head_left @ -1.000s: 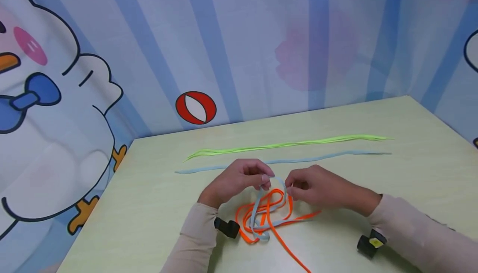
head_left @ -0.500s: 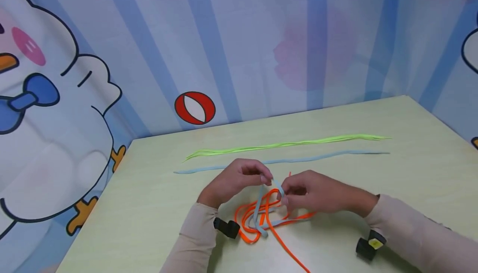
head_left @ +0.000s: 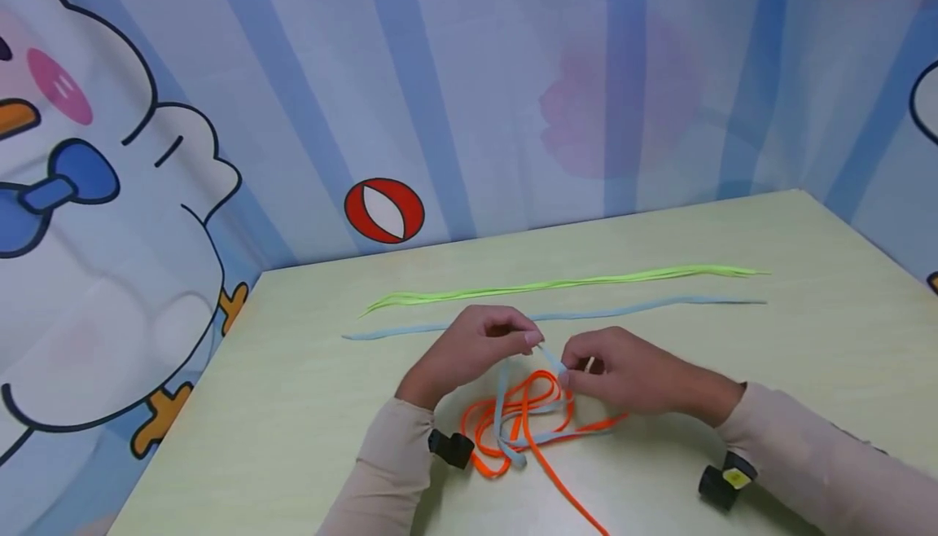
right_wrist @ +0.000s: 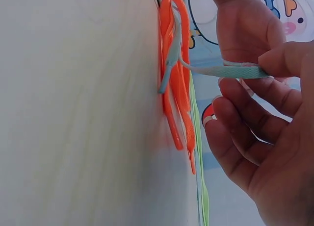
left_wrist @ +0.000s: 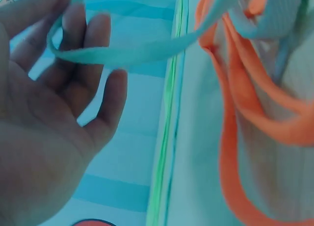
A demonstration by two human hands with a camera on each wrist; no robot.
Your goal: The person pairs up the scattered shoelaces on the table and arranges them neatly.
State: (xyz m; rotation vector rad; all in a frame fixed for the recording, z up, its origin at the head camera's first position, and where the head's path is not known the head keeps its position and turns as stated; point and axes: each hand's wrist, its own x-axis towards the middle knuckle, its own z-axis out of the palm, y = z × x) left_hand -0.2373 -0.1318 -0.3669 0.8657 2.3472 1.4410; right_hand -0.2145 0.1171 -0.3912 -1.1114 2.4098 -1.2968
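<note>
My left hand (head_left: 479,349) pinches a flat light blue shoelace (right_wrist: 240,71) between thumb and fingertips; in the left wrist view the lace passes across its fingers. A short way to the right, my right hand (head_left: 630,365) pinches the same lace between thumb and index finger, its other fingers loosely bent. A short straight stretch of lace spans both hands. The rest of it hangs down into a tangle with an orange shoelace (head_left: 545,467), which lies in loops on the table below the hands. Tipped lace ends show in the right wrist view.
Behind the hands, another light blue shoelace (head_left: 623,309) lies stretched across the pale table (head_left: 256,406). Farther back, bright green laces (head_left: 557,284) lie alongside it. A cartoon-printed curtain (head_left: 513,112) stands at the table's back edge.
My right hand came closer to the left and then drew back to the right. The curved loop of blue lace between the hands is now a short straight stretch.
</note>
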